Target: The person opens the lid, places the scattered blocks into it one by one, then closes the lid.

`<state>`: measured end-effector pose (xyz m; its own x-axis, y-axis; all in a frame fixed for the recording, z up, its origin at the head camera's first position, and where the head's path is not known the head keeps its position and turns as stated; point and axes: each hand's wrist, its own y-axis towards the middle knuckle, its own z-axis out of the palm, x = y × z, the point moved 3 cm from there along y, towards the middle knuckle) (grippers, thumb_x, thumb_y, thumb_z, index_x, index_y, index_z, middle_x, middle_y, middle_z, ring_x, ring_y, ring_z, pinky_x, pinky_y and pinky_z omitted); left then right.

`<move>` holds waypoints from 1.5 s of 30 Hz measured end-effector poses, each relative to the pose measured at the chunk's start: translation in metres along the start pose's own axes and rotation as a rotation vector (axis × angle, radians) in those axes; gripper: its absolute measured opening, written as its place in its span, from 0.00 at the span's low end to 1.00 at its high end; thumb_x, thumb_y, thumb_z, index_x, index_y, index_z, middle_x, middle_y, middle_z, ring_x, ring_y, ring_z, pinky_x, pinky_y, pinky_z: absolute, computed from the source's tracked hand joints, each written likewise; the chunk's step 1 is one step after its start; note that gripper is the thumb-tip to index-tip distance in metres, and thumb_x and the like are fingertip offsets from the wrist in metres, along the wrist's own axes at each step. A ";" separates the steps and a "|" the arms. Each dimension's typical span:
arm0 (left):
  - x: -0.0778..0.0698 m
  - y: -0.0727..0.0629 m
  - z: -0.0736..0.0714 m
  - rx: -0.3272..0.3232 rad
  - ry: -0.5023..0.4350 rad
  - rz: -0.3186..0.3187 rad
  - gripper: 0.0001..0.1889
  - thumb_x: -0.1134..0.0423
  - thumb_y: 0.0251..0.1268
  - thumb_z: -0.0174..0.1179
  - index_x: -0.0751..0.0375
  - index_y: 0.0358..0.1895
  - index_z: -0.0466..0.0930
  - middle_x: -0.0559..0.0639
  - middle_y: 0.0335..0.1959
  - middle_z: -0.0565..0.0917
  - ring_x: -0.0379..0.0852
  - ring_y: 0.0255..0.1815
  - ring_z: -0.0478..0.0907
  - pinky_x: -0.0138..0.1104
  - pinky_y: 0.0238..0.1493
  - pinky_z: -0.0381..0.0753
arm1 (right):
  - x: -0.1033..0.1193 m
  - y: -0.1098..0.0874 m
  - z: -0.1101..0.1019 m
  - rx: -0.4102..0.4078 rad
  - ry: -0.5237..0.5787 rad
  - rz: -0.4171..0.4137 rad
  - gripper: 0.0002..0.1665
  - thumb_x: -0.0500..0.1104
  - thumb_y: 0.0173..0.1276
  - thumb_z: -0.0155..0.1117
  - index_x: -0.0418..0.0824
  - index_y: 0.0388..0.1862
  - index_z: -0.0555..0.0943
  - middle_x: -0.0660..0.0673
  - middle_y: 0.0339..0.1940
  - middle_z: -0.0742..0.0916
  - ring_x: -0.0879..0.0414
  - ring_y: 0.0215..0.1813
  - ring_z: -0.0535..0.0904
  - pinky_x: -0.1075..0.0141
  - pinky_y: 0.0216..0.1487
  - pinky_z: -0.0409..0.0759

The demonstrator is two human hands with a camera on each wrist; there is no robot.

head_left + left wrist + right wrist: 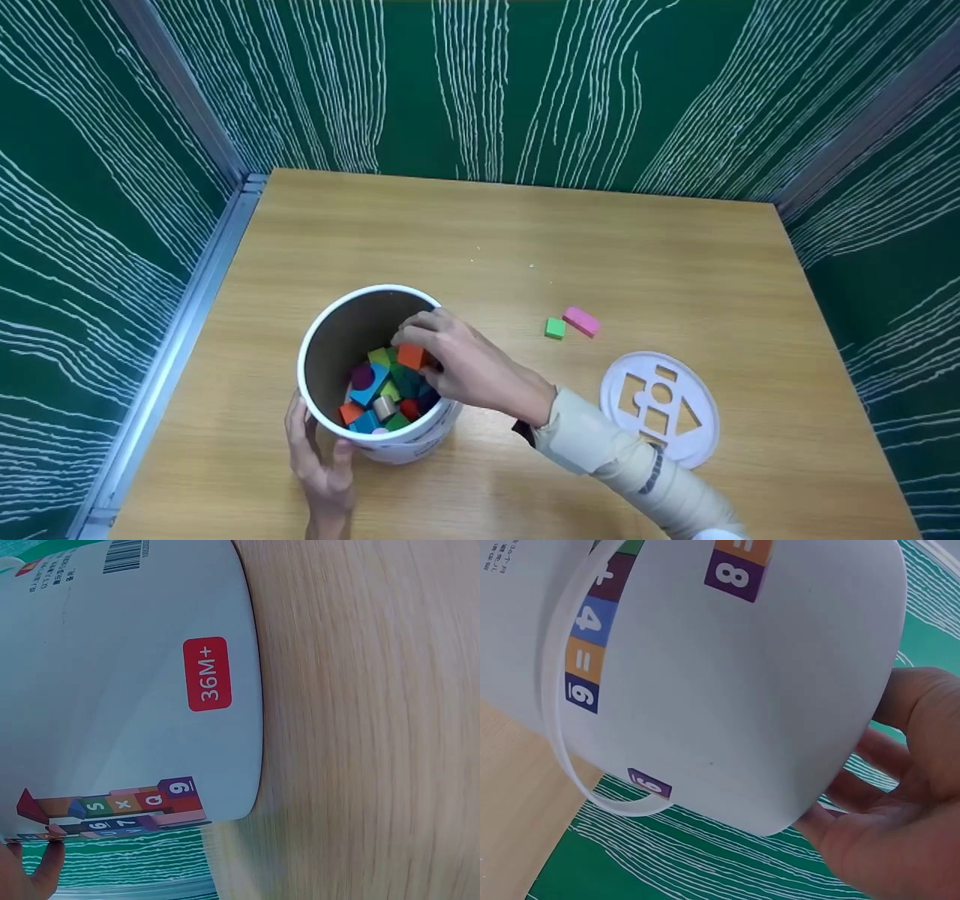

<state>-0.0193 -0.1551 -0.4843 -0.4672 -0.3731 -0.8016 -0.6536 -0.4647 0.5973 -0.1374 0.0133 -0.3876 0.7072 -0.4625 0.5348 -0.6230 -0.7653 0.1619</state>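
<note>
A white bucket [375,448] stands on the table, holding several coloured blocks [385,407] such as blue, green, purple and red ones. My left hand [322,472] rests against its near left side, fingers and thumb spread along the outer wall. In the left wrist view only a few fingertips [48,866] show beside the printed wall. My right hand [469,364] reaches over the right rim and pinches an orange block [411,355] just inside the mouth. In the right wrist view the fingers of that hand [907,802] pass behind the rim, hiding the block.
On the table [525,232], right of the bucket, lie a green block [555,328] and a pink block [581,321]. A white lid [709,420] with shaped cutouts lies nearer, partly behind the right forearm. Green patterned walls [480,90] enclose the table.
</note>
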 end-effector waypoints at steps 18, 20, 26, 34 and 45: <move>-0.001 -0.001 -0.001 0.013 0.028 -0.044 0.30 0.70 0.58 0.55 0.75 0.65 0.60 0.58 0.66 0.66 0.50 0.65 0.63 0.31 0.63 0.64 | 0.008 0.000 0.000 0.013 0.027 -0.021 0.25 0.33 0.57 0.69 0.42 0.55 0.79 0.46 0.56 0.79 0.55 0.56 0.74 0.65 0.50 0.78; 0.000 -0.001 -0.001 0.009 0.027 -0.043 0.30 0.71 0.58 0.55 0.75 0.65 0.60 0.56 0.66 0.67 0.51 0.65 0.63 0.31 0.63 0.64 | 0.009 -0.001 -0.002 0.002 0.031 -0.033 0.23 0.33 0.58 0.68 0.41 0.54 0.79 0.46 0.55 0.79 0.56 0.55 0.74 0.66 0.50 0.78; 0.001 -0.001 -0.002 -0.004 0.010 -0.012 0.30 0.68 0.59 0.55 0.79 0.64 0.60 0.54 0.66 0.67 0.53 0.64 0.64 0.31 0.63 0.64 | 0.010 -0.004 -0.006 -0.031 0.054 -0.056 0.19 0.34 0.59 0.67 0.40 0.51 0.81 0.46 0.52 0.80 0.56 0.54 0.73 0.69 0.50 0.78; 0.006 -0.004 -0.001 0.001 0.043 -0.072 0.32 0.75 0.53 0.53 0.74 0.66 0.60 0.53 0.67 0.66 0.52 0.65 0.63 0.31 0.64 0.63 | 0.005 -0.010 -0.014 -0.103 0.080 -0.068 0.17 0.35 0.59 0.68 0.42 0.48 0.81 0.48 0.49 0.81 0.57 0.53 0.73 0.71 0.50 0.77; 0.002 -0.003 -0.001 0.002 0.029 -0.055 0.30 0.71 0.58 0.53 0.76 0.65 0.59 0.61 0.66 0.66 0.57 0.64 0.63 0.32 0.64 0.64 | -0.011 -0.022 -0.027 -0.213 0.073 -0.006 0.16 0.35 0.59 0.67 0.44 0.46 0.81 0.49 0.50 0.80 0.58 0.52 0.73 0.71 0.53 0.75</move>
<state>-0.0179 -0.1549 -0.4875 -0.4134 -0.3704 -0.8318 -0.6791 -0.4832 0.5526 -0.1408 0.0477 -0.3747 0.6898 -0.4191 0.5903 -0.6809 -0.6527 0.3322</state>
